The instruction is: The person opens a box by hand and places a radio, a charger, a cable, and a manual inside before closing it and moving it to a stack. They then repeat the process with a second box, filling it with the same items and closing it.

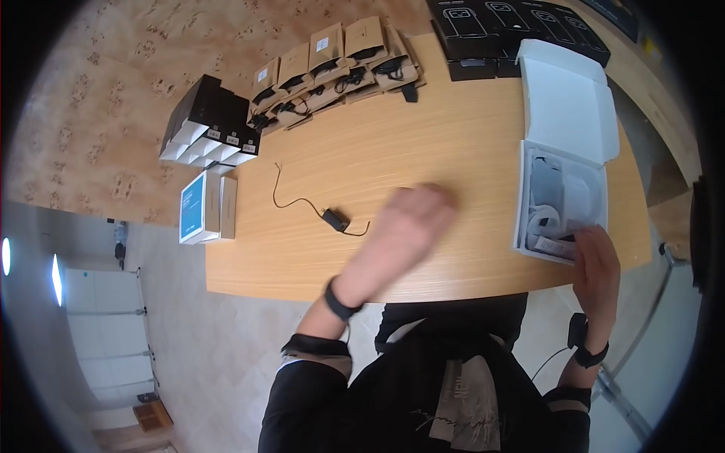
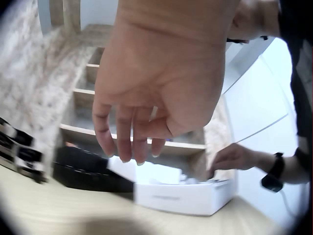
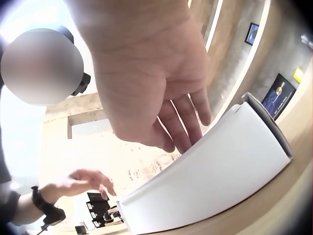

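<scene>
My left hand (image 1: 415, 219), blurred, hovers over the middle of the table with its fingers loosely bent and nothing in them. To its left lies a small black block with a thin dark cable (image 1: 334, 220). My right hand (image 1: 598, 264) reaches over the near right corner of an open white box (image 1: 521, 204). Its fingertips dip inside beside a small white printed packet (image 1: 553, 247), and the box wall hides them in the right wrist view; I cannot tell whether they pinch anything. A white ring-shaped roll (image 1: 542, 221) and a clear plastic-looking wrap (image 1: 581, 189) also sit in the box.
The box's lid (image 1: 563, 98) stands folded back. Behind it are black printed boxes (image 1: 476, 45). Brown cardboard sleeves with black cables (image 1: 326, 49) line the far edge. At the left stand black-and-white boxes (image 1: 198, 113) and a blue-faced box (image 1: 198, 208).
</scene>
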The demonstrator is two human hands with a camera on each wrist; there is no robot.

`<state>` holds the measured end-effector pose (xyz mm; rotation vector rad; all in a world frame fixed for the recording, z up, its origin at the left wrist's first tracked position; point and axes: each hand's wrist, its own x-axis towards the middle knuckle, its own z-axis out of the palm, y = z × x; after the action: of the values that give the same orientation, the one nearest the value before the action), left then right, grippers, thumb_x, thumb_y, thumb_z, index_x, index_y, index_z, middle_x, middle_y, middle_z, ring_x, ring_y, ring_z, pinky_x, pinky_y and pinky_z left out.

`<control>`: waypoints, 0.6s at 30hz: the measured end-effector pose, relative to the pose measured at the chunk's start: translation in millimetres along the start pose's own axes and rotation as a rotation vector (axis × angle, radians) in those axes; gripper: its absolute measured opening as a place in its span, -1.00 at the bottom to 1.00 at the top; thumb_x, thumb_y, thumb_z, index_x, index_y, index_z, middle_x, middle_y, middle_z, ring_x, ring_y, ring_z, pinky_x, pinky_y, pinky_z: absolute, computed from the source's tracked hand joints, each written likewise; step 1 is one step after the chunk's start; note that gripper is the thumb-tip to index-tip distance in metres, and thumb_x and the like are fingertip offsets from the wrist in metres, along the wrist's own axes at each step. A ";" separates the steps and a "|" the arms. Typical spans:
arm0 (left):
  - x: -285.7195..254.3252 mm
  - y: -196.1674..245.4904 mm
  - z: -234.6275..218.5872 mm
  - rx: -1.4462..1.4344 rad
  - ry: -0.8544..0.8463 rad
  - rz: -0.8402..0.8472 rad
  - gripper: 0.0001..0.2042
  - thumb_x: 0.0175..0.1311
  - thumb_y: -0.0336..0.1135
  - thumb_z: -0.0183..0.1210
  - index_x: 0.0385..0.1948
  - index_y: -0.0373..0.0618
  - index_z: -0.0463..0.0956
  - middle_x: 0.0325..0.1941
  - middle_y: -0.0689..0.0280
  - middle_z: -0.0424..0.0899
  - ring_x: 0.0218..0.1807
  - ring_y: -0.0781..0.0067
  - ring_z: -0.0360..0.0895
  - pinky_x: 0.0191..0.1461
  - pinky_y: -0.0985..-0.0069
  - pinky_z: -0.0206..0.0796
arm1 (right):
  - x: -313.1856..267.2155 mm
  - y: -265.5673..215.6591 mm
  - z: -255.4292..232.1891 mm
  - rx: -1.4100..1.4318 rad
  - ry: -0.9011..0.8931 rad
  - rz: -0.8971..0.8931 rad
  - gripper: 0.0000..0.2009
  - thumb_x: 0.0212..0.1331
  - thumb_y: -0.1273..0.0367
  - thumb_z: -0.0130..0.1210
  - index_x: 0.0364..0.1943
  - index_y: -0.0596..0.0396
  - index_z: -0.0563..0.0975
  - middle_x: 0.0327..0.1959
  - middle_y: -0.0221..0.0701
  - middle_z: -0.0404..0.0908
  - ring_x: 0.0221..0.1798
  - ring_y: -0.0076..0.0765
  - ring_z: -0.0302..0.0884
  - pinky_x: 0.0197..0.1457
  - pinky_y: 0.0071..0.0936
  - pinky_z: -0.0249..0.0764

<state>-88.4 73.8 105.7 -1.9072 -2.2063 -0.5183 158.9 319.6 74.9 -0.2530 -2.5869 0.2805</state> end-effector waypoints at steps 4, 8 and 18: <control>-78.5 -59.1 -27.1 0.278 -0.254 -0.357 -0.53 0.09 -0.59 0.13 0.12 -0.07 0.52 0.38 0.14 0.43 0.50 0.08 0.24 0.34 0.13 0.31 | -17.7 6.2 8.4 0.106 -0.142 0.276 -0.84 0.14 0.63 0.13 -0.18 0.29 0.57 -0.08 -0.12 0.60 0.02 0.06 0.58 0.12 -0.17 0.54; -117.5 -91.4 -26.7 0.179 -0.314 -0.379 -0.57 0.04 -0.56 0.18 0.04 -0.12 0.57 0.24 0.11 0.55 0.30 0.03 0.45 0.24 0.22 0.41 | -12.1 -0.2 18.3 0.081 0.037 0.107 -0.84 0.15 0.64 0.12 -0.17 0.29 0.57 -0.03 -0.13 0.60 0.04 0.04 0.59 0.12 -0.16 0.53; -86.4 -74.7 -11.9 -0.346 -0.061 -0.444 -0.65 0.15 -0.42 0.31 0.00 -0.25 0.57 -0.21 0.11 0.67 -0.23 0.12 0.66 -0.13 0.33 0.53 | -39.8 -14.7 12.0 0.128 0.305 0.204 -0.76 0.11 0.68 0.08 -0.14 0.24 0.61 -0.11 -0.14 0.66 -0.03 0.05 0.64 0.04 -0.21 0.55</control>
<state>-148.9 -18.9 75.1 -1.5726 -2.7428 -0.9773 184.6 294.4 49.3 -0.4754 -2.2351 0.4424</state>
